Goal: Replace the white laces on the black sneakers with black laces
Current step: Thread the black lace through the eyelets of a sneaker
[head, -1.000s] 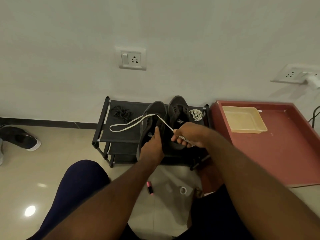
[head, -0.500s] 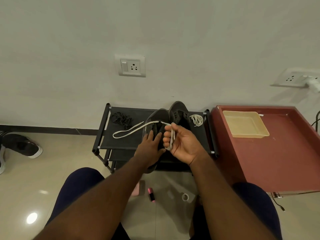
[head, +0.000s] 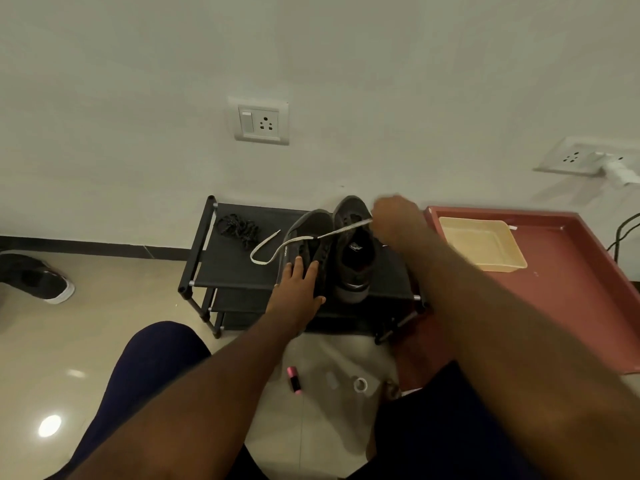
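Two black sneakers stand side by side on the top shelf of a black shoe rack [head: 235,268]. My left hand [head: 298,285] lies flat on the left sneaker [head: 308,230], holding it down. My right hand [head: 394,220] is at the far right of the right sneaker [head: 353,251], shut on one end of a white lace [head: 277,247]. The lace runs taut from that hand across to the left sneaker's eyelets, and its free end loops onto the shelf. A bundle of black laces [head: 239,228] lies at the shelf's back left.
A red tray table [head: 571,296] with a beige plastic tray [head: 481,244] stands right of the rack. On the floor lie a pink tube [head: 294,379] and a small ring [head: 360,384]. Another shoe [head: 38,278] sits at far left. My knees frame the bottom.
My right hand has swung from in front of the sneakers up and to the right, drawing the white lace out taut. My left hand stays pressed on the left sneaker.
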A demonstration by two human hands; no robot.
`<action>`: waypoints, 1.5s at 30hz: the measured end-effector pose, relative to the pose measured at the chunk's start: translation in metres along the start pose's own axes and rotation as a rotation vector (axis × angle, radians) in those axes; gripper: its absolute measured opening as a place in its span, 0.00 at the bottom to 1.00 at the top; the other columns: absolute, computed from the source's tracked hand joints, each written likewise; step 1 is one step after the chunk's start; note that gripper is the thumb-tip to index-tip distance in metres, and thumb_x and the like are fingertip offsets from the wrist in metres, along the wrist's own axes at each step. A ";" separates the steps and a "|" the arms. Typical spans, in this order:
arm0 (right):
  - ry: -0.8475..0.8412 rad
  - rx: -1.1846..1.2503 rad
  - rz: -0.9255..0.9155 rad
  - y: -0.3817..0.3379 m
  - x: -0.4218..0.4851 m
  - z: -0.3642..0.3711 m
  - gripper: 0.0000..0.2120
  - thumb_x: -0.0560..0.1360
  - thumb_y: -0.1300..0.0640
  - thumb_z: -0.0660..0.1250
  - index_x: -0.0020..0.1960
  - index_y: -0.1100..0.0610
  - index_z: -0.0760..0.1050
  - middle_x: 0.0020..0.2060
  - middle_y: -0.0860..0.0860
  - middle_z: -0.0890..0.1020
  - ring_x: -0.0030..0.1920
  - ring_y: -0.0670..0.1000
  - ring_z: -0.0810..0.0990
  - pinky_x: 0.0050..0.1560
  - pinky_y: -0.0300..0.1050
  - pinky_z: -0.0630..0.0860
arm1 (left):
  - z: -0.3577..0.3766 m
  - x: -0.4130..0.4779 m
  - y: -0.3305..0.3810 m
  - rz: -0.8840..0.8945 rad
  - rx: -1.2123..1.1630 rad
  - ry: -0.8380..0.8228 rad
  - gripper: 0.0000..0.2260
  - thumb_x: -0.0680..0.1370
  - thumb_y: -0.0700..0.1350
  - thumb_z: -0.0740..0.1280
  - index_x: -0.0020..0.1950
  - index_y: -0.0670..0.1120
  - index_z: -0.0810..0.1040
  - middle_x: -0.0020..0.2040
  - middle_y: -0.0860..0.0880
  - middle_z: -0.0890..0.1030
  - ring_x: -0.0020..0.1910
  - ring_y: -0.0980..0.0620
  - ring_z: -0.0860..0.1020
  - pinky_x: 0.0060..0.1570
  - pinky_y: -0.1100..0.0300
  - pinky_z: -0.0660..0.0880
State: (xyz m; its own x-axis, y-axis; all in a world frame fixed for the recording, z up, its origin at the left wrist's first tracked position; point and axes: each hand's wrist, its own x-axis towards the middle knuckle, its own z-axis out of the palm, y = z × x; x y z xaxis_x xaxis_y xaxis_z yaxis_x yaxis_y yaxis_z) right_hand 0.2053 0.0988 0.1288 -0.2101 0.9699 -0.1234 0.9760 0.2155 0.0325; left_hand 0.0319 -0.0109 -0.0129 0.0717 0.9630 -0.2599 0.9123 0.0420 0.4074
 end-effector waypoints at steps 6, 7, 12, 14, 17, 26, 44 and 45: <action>-1.014 0.719 0.028 0.015 -0.057 0.028 0.18 0.85 0.52 0.56 0.48 0.61 0.79 0.39 0.56 0.83 0.28 0.47 0.76 0.31 0.38 0.72 | 0.001 0.004 0.001 -0.001 0.002 0.016 0.36 0.80 0.55 0.65 0.81 0.50 0.48 0.81 0.43 0.48 0.79 0.40 0.48 0.73 0.39 0.61; -1.040 1.027 -0.013 0.008 -0.067 0.031 0.18 0.85 0.52 0.57 0.48 0.62 0.79 0.37 0.55 0.82 0.29 0.47 0.77 0.31 0.38 0.73 | 0.001 0.004 0.001 -0.001 -0.005 0.014 0.36 0.80 0.55 0.65 0.81 0.50 0.48 0.81 0.43 0.48 0.79 0.40 0.48 0.73 0.39 0.61; -0.511 2.488 -0.203 -0.061 -0.075 0.001 0.14 0.78 0.49 0.63 0.42 0.58 0.81 0.38 0.53 0.84 0.42 0.51 0.85 0.49 0.45 0.82 | 0.009 0.000 0.005 -0.026 0.033 0.044 0.36 0.79 0.56 0.64 0.80 0.51 0.47 0.81 0.45 0.47 0.79 0.41 0.48 0.72 0.38 0.62; -0.026 2.607 -0.144 -0.084 -0.055 -0.020 0.16 0.84 0.52 0.58 0.48 0.58 0.80 0.47 0.54 0.85 0.51 0.52 0.84 0.58 0.45 0.79 | 0.012 -0.004 0.011 -0.047 0.057 0.060 0.35 0.80 0.55 0.63 0.81 0.50 0.47 0.81 0.44 0.47 0.79 0.41 0.47 0.71 0.39 0.61; 0.567 1.699 0.048 -0.098 -0.017 -0.025 0.14 0.85 0.55 0.56 0.55 0.59 0.79 0.48 0.48 0.83 0.52 0.43 0.80 0.56 0.38 0.73 | 0.015 -0.009 0.013 -0.061 0.046 0.085 0.34 0.81 0.55 0.62 0.81 0.49 0.47 0.81 0.42 0.47 0.79 0.40 0.47 0.71 0.39 0.61; -0.745 0.177 0.023 -0.013 -0.025 0.024 0.15 0.83 0.52 0.61 0.55 0.63 0.79 0.41 0.55 0.81 0.39 0.54 0.79 0.45 0.48 0.77 | -0.002 -0.002 0.008 -0.056 -0.053 0.063 0.35 0.80 0.53 0.64 0.81 0.48 0.48 0.81 0.42 0.48 0.79 0.41 0.47 0.74 0.42 0.61; -0.201 -0.207 -0.133 -0.062 -0.017 0.023 0.12 0.81 0.56 0.62 0.61 0.56 0.79 0.57 0.54 0.82 0.59 0.56 0.80 0.56 0.50 0.73 | -0.004 0.004 0.014 -0.052 -0.011 -0.008 0.34 0.79 0.50 0.67 0.79 0.47 0.52 0.80 0.41 0.51 0.78 0.38 0.51 0.68 0.36 0.66; -0.291 -0.124 -0.123 -0.059 -0.018 0.022 0.10 0.81 0.56 0.63 0.58 0.58 0.79 0.51 0.54 0.82 0.56 0.55 0.81 0.54 0.50 0.73 | -0.003 0.006 0.014 -0.051 -0.006 -0.008 0.34 0.79 0.51 0.67 0.79 0.47 0.53 0.79 0.41 0.52 0.77 0.38 0.53 0.68 0.36 0.66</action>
State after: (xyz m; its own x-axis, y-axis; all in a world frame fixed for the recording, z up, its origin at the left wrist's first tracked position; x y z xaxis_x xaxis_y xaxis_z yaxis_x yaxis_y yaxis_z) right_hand 0.1533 0.0662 0.1069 -0.2827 0.8666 -0.4112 0.9261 0.3582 0.1181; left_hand 0.0440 -0.0040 -0.0061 0.0288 0.9573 -0.2877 0.9125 0.0923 0.3985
